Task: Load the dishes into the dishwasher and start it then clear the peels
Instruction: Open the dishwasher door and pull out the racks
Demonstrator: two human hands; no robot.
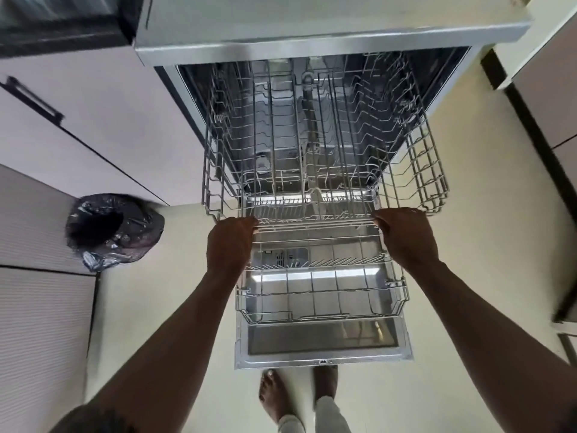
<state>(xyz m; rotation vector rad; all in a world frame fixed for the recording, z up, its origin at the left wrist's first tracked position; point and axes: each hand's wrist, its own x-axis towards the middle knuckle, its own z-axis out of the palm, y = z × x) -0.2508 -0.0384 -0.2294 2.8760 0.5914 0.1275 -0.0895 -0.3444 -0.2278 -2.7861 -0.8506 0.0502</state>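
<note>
**Head-worn wide-angle camera looks steeply down into an open dishwasher (312, 42).**
The lone view faces forward and down from close above: both forearms enter from the bottom edge, the left hand (231, 242) and right hand (404, 235) gripping the upper rack (274, 151) at mid-frame; the lowered door (324, 348) and the person's bare feet (274, 398) lie below, cabinets (93, 120) bending at left.
</note>
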